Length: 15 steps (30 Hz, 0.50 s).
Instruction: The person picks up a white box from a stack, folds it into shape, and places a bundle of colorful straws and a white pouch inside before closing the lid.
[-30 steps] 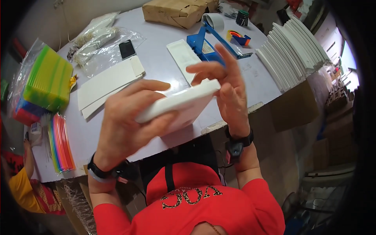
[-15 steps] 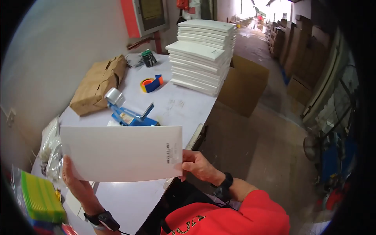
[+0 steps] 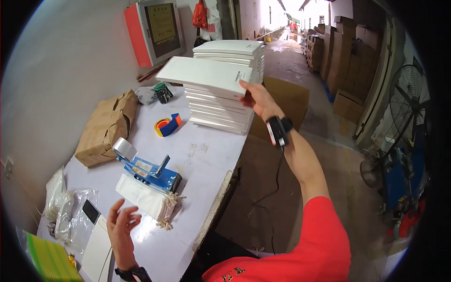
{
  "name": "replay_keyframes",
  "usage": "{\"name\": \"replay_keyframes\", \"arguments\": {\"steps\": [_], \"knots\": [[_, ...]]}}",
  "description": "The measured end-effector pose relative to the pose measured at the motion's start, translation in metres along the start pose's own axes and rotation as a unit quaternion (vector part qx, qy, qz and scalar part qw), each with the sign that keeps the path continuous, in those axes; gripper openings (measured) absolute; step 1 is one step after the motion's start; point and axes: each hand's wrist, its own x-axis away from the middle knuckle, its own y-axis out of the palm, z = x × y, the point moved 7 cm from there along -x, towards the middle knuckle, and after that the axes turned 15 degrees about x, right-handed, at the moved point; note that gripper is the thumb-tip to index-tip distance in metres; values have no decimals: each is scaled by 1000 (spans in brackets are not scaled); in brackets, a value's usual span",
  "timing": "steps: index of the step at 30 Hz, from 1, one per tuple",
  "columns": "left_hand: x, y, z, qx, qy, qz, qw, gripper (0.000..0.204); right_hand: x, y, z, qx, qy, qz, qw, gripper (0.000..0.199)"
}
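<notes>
My right hand grips the near right corner of a thin white flat box with a small printed label. The box lies over a tall stack of like white boxes; whether it rests fully on them I cannot tell. My left hand is raised over the near part of the table, empty, its fingers apart and curved. Beyond it lies a pile of white drawstring pouches, beside a blue hand-lever device. White flat pieces and a dark phone lie to its left.
On the white table stand a brown paper parcel, a blue and orange tape dispenser and a dark green-lidded jar. Clear plastic bags and a green-yellow pack lie near left. An open carton stands beyond the table edge.
The white box has gone from in front of me, in both hands, forward to the stack in my right hand. My left hand has let go, and the pouches and phone have come into view.
</notes>
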Motion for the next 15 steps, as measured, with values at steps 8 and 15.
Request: {"name": "replay_keyframes", "arguments": {"steps": [8,15], "knots": [[54,-99,-25,49,-24,135,989,29,-87,-35,20,30,42,61,997,28],[100,-130,-7,-11,-12,243,970,29,-130,-43,40,185,-84,92,975,31]]}}
